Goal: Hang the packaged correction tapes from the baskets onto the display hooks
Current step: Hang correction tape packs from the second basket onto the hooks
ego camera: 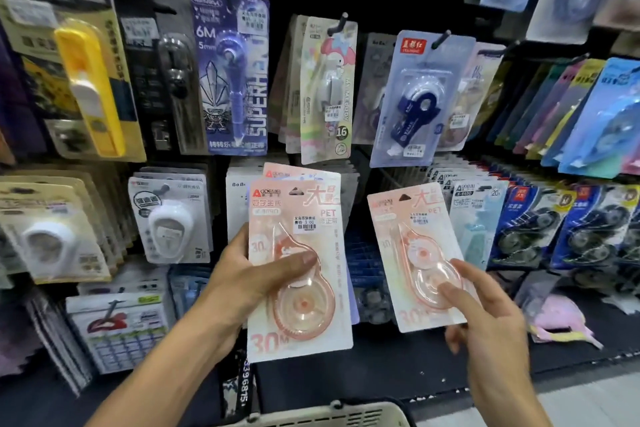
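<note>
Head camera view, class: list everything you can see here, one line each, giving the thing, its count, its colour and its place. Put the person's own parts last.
Pink correction tape packs: at least two stacked, pale pink, held in the left hand at centre.
Single pink pack: one, pale pink, held in the right hand, right of centre.
Navy tape pack: one in front, navy on pale blue card, upper hook right of centre.
Purple pack: one in front, purple, upper hook left of centre.
Yellow pack: one in front, yellow, upper left.
White tape packs: a row, white, middle left.
Basket: one, beige, bottom edge.
Left hand: grips the stacked packs, thumb on front.
Right hand: pinches the single pack's lower edge.
</note>
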Motion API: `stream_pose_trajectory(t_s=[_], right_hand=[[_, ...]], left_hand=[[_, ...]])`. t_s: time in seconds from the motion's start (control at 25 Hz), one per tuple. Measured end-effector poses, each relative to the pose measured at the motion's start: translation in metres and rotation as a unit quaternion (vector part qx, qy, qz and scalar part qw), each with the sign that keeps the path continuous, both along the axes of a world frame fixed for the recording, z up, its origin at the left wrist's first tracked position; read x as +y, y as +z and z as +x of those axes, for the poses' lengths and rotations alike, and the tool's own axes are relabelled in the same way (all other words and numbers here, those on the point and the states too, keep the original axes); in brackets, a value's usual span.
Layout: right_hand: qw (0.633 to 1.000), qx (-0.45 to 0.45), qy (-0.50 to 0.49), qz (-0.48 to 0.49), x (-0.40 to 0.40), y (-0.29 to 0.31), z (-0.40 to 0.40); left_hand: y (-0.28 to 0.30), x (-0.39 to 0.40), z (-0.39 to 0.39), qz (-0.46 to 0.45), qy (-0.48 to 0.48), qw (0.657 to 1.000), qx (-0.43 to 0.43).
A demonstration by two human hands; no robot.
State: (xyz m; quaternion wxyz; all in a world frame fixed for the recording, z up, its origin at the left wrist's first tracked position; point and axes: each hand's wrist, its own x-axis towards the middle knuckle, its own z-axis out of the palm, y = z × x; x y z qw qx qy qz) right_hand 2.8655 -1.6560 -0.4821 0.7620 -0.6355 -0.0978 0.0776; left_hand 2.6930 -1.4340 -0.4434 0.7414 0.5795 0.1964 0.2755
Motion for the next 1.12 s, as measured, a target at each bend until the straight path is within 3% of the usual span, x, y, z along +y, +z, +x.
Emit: stream_pose_trajectory(t_s=[0.16,0.32,0.48,0.68,0.88,1.12], right_hand=[[0.999,0.015,-0.023,0.037,0.007,0.001,-0.001],[1.0,-0.01,-0.024,0.002,0.015,0.011,0.004],[0.997,0.009,0.067,-0.023,0.024,0.001,-0.01],[0.959,-0.092,0.258,-0.071,0.049,0.0,-0.057],[0.976,-0.032,0.21,0.043,0.052,0.013,-0.044],[0.986,0.056,0.144,0.07,0.042,0.007,-0.038]], left_hand=[[-0.009,-0.002,0.002,-0.008,-0.006,1.0,-0.014],[-0.01,-0.007,0.007,-0.007,-0.018,0.999,-0.034],[-0.012,-0.013,0.01,0.004,0.006,0.999,-0.036],[-0.014,-0.023,0.018,0.038,0.039,0.998,-0.022],[-0.014,-0.013,0.007,0.013,-0.012,0.999,-0.031],[-0.021,-0.015,0.014,0.032,0.017,0.999,-0.037]])
